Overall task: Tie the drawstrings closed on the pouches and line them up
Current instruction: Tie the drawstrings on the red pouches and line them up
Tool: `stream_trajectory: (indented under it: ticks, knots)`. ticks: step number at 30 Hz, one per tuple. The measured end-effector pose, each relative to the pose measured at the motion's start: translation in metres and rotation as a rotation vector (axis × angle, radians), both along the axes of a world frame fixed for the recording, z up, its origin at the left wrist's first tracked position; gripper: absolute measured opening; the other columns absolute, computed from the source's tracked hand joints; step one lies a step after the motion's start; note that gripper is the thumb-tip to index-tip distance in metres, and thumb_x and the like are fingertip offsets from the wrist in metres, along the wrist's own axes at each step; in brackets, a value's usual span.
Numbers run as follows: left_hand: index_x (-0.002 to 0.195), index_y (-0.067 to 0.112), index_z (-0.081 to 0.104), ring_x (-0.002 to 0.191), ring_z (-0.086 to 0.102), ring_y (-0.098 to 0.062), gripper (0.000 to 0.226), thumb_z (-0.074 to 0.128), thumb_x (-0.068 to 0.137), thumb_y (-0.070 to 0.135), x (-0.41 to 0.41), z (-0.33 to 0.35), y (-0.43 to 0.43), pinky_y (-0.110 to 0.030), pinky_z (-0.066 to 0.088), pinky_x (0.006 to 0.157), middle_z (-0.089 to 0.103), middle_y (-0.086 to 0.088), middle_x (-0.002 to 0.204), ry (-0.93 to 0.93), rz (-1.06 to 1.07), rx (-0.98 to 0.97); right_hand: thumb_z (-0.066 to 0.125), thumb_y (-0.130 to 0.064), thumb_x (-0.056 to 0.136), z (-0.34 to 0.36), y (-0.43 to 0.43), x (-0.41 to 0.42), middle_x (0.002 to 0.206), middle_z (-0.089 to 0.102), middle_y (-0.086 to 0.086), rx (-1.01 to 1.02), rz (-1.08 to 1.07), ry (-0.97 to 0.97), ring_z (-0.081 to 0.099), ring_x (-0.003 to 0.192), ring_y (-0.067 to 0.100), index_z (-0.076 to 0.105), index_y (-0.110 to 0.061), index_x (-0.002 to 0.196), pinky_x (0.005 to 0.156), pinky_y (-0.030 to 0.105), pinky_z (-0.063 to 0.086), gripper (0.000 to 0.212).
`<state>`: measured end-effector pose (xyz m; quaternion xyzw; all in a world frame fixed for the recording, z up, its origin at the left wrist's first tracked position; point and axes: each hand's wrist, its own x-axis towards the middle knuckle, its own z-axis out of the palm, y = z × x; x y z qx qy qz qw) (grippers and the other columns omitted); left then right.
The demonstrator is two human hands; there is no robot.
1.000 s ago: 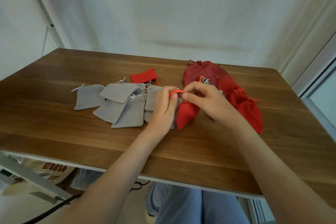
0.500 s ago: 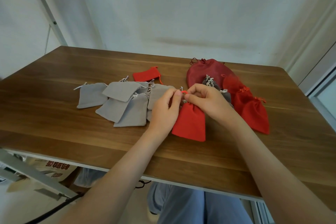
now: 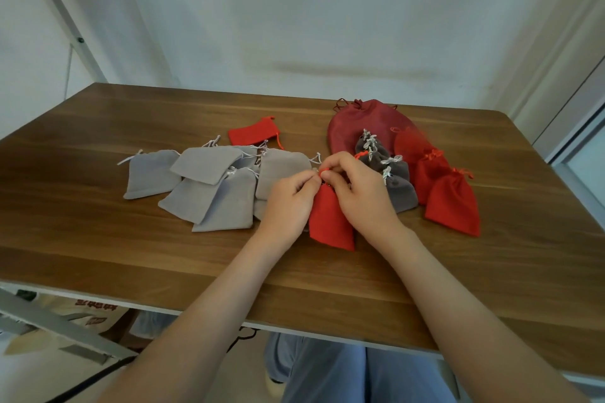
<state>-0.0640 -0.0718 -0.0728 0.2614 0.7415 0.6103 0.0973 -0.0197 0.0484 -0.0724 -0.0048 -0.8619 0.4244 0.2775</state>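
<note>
Pinching the cord (image 3: 324,170) at the neck of a red pouch (image 3: 330,222), the left grip (image 3: 288,203) and right grip (image 3: 357,190) meet fingertip to fingertip. The pouch lies mid-bench (image 3: 98,239), its bottom toward six o'clock. Flat grey pouches (image 3: 203,180) overlap at its nine o'clock. Tied grey pouches (image 3: 399,186) and tied red pouches (image 3: 455,203) sit at two o'clock, a maroon bag (image 3: 353,124) at one.

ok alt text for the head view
A left hand and right hand pinch the drawstring of a red pouch on a wooden table. Flat grey pouches overlap left of it; tied grey pouches and tied red pouches sit right.
</note>
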Motion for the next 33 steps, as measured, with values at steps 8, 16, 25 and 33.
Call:
stream_trajectory:
  ticks: [8, 16, 25, 33]
  knots:
    - [0.102, 0.022, 0.057, 0.074, 0.057, -0.006, 0.012, 0.047, 0.099, 0.018, -0.001, -0.008, 0.002, -0.025, 0.043, 0.069, 0.064, 0.003, 0.081, 0.176, 0.046, -0.087, 0.06, -0.007, 0.087, 0.005, 0.0, 0.0, 0.076, 0.058, -0.011, -0.084, -0.004, 0.066, 0.054, 0.076, 0.005, 0.06, -0.012, 0.082, 0.07, 0.013, 0.039, 0.007]
    - [0.104, 0.015, 0.063, 0.082, 0.058, 0.0, 0.015, 0.05, 0.097, 0.016, 0.001, -0.007, -0.001, -0.011, 0.041, 0.07, 0.066, 0.007, 0.089, 0.245, 0.018, -0.06, 0.055, 0.005, 0.086, 0.006, -0.008, 0.001, 0.081, 0.057, -0.014, -0.176, -0.016, 0.145, 0.056, 0.082, -0.002, 0.056, -0.024, 0.104, 0.073, 0.011, 0.04, 0.034]
    - [0.092, 0.023, 0.069, 0.085, 0.059, -0.006, 0.013, 0.057, 0.09, 0.019, 0.007, 0.007, -0.001, -0.02, 0.046, 0.076, 0.069, 0.005, 0.089, -0.136, -0.145, 0.189, 0.058, -0.007, 0.087, 0.01, -0.004, 0.004, 0.086, 0.067, -0.005, -0.233, 0.043, 0.173, 0.062, 0.089, 0.021, 0.066, -0.022, 0.09, 0.083, 0.04, 0.049, 0.018]
    - [0.087, 0.004, 0.068, 0.07, 0.051, -0.015, 0.025, 0.055, 0.094, 0.023, 0.007, 0.01, -0.001, -0.025, 0.039, 0.061, 0.061, -0.009, 0.079, -0.157, 0.012, 0.26, 0.053, -0.031, 0.09, 0.007, -0.006, 0.006, 0.104, 0.067, -0.001, -0.397, 0.143, -0.025, 0.06, 0.098, 0.006, 0.061, -0.017, 0.113, 0.087, 0.02, 0.044, 0.029]
